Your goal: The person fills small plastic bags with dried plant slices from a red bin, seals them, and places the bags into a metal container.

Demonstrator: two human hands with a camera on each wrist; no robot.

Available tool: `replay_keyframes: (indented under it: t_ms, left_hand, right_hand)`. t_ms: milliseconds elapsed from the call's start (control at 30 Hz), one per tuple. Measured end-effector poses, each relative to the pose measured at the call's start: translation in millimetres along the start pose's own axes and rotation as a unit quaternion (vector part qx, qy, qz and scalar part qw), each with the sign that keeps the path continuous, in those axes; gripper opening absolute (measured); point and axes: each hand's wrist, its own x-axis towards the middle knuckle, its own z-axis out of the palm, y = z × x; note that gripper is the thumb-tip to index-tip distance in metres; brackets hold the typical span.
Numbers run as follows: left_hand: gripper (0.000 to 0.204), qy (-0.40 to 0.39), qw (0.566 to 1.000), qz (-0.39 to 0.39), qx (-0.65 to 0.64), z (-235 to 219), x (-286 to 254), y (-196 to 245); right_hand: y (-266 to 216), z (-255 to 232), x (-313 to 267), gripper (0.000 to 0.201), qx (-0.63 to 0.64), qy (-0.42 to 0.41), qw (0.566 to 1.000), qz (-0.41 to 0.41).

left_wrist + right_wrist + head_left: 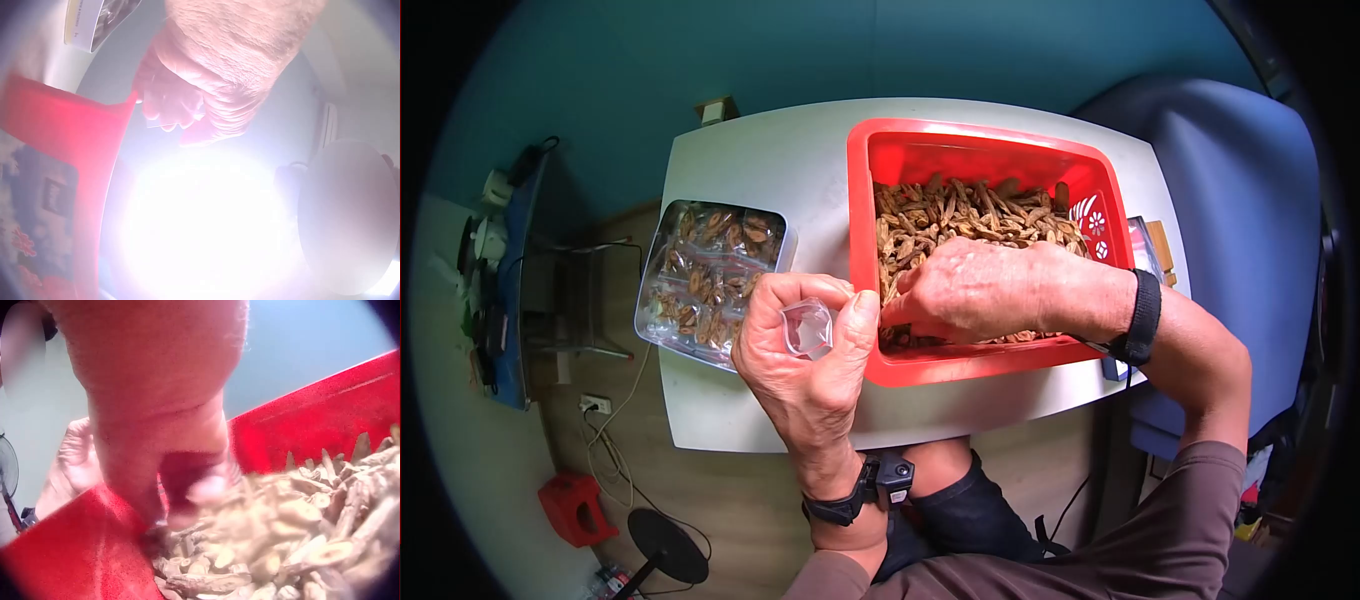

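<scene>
In the head view my left hand (810, 360) curls round a small clear plastic bag (808, 328), its mouth open and facing up, beside the left rim of a red basket (861, 240). Brown dried root slices (960, 212) fill much of the basket. My right hand (980, 290) reaches down into it near the front left corner, fingers bent among the slices. In the right wrist view the thumb and fingers of the right hand (200, 494) are at the slices (325, 550); whether they pinch any cannot be told. Glare covers part of the left wrist view.
Left of the basket, a metal tin (788, 250) holds several filled clear bags (710, 265) on the white table (730, 410). Small packets and boxes (1150, 250) lie behind my right wrist. A blue chair (1250, 200) stands at the right, a red stool (575, 510) on the floor.
</scene>
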Motion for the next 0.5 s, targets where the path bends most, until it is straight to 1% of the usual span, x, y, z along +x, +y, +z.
replay_keyframes:
  t_ms: [67, 100, 167, 200, 267, 400, 467, 500]
  left_hand:
    - [0.017, 0.003, 1.0, -0.005, -0.001, 1, 0, 1]
    - [0.017, 0.0, 1.0, -0.001, 0.01, -2, 2, 3]
    - [0.017, -0.002, 1.0, 0.009, 0.014, 2, 0, 1]
    - [0.017, -0.002, 1.0, 0.008, 0.014, 2, 0, 3]
    - [0.018, -0.002, 1.0, -0.01, 0.014, 2, 0, 6]
    - [0.018, 0.007, 1.0, -0.009, 0.007, 2, 1, 3]
    - [0.018, 0.003, 1.0, -0.001, 0.013, 1, 1, 1]
    - [0.018, 0.004, 1.0, -0.001, 0.012, 2, 1, 1]
  right_hand:
    - [1, 2, 2, 0.033, -0.006, -0.002, 1.0, -0.017]
    - [3, 6, 9, 0.033, -0.003, 0.008, 1.0, -0.023]
    - [6, 13, 9, 0.028, -0.04, 0.035, 0.999, -0.008]
    - [4, 16, 11, 0.028, -0.039, 0.035, 0.999, -0.008]
    - [0, 19, 15, 0.026, -0.079, 0.023, 0.996, 0.037]
    - [8, 33, 15, 0.024, -0.065, 0.05, 0.996, 0.043]
    - [14, 31, 13, 0.027, -0.026, 0.083, 0.996, 0.004]
    - [17, 32, 11, 0.027, -0.026, 0.083, 0.996, 0.004]
